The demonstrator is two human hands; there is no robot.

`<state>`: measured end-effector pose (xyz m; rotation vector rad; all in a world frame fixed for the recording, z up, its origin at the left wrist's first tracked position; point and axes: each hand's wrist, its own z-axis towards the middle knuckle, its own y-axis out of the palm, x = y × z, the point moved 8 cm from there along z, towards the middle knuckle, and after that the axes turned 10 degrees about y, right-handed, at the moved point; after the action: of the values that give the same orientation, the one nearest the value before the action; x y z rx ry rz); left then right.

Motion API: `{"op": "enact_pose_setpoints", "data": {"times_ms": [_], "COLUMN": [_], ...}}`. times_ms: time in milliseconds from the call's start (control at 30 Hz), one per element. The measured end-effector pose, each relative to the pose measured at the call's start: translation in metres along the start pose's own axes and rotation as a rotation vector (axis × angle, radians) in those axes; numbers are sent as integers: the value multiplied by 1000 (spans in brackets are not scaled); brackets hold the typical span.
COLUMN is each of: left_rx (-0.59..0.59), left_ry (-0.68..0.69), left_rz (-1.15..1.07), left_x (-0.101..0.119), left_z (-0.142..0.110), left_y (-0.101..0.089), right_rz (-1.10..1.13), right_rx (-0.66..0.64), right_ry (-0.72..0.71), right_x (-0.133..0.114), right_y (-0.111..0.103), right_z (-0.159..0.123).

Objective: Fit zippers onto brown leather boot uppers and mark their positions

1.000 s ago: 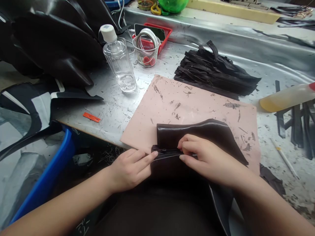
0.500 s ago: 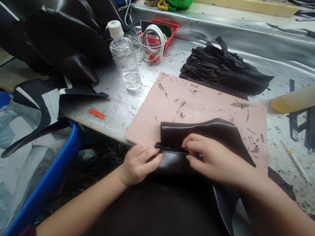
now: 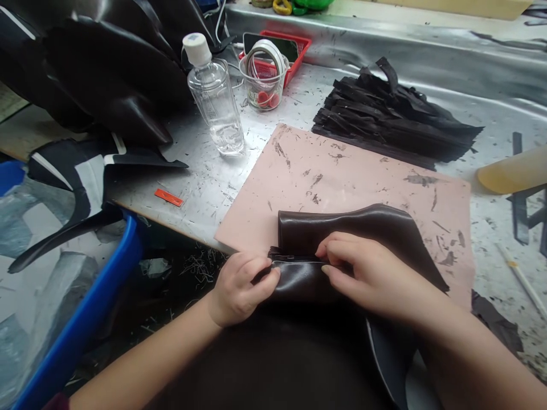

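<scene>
A glossy dark brown leather boot upper (image 3: 371, 222) lies partly on a pink board, its near part hanging down over my lap. Along its middle runs a black zipper (image 3: 294, 258), set beside the near leather edge. My left hand (image 3: 241, 287) is closed, thumb and fingers pinching that edge at the zipper's left end. Farther right, my right hand (image 3: 370, 270) pinches the same seam between thumb and curled fingertips. The fingers hide exactly how much leather or zipper tape each one grips.
Beneath the work is the stained pink board (image 3: 333, 165). Behind it lies a pile of black zipper strips (image 3: 393, 122). A clear bottle (image 3: 216, 102), a cup with tape rolls (image 3: 265, 85) and an orange blade piece (image 3: 168, 197) stand left. A blue bin (image 3: 115, 267) borders the table.
Both hands keep their pinch on the seam and have barely moved. The view has shifted slightly, with the table's right side sliding a little rightward.
</scene>
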<state>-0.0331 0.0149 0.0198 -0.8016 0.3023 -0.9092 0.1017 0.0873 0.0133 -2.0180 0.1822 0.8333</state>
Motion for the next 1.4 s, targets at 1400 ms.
{"op": "enact_pose_setpoints", "data": {"times_ms": [1400], "left_rx": [92], "left_ry": [245], "left_rz": [23], "left_x": [5], "left_z": [21], "left_y": [-13], "right_rz": [-53], "right_rx": [-60], "right_ry": [-83], "right_x": [-9], "right_y": [-1], "right_z": [-13]}}
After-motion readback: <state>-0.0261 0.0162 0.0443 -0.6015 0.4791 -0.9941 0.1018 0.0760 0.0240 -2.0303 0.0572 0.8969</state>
